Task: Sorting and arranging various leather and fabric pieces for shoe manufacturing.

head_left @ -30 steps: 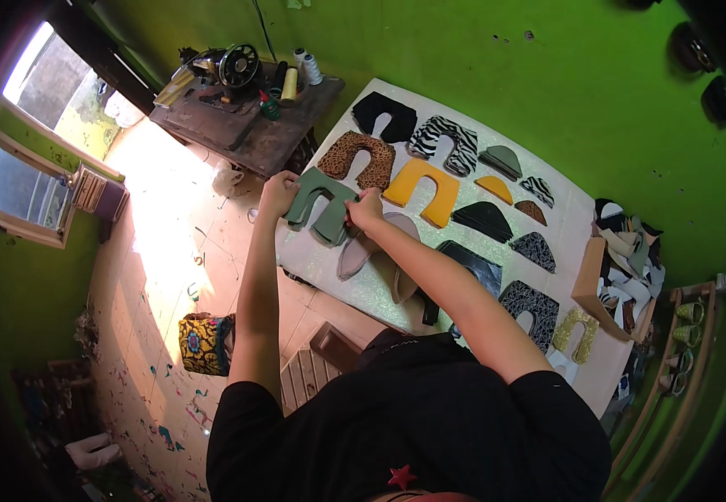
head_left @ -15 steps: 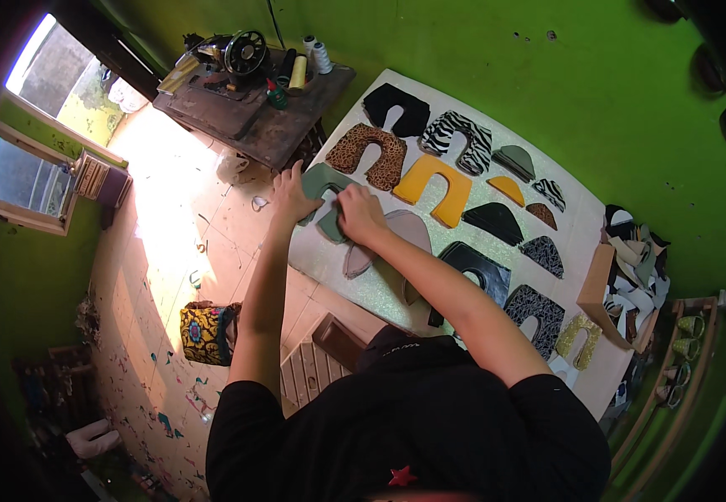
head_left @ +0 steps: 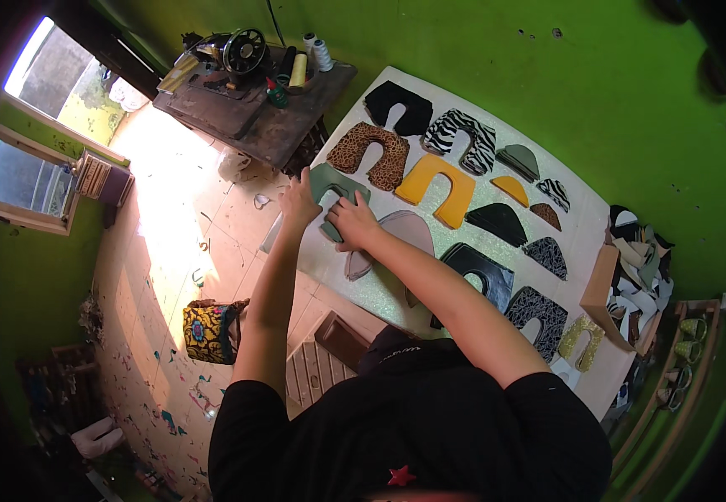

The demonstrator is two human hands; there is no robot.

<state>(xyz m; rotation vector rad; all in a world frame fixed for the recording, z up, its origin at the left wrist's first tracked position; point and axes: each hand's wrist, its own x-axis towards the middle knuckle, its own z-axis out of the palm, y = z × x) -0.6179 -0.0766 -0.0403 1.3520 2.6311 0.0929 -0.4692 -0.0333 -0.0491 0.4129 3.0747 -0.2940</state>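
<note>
We see both hands, left hand [head_left: 299,201] and right hand [head_left: 353,224], pressing flat and open on a dull green U-shaped piece [head_left: 335,186] at the glittery board's [head_left: 396,301] left edge.

Sewing machine [head_left: 242,50] on dark table [head_left: 279,125] — thread cones [head_left: 319,52], probably — yellow cutout [head_left: 438,188]

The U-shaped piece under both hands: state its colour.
Grey-green, plain, no pattern. The U-shaped piece shows best in the head view, under the left hand and right hand.
</note>
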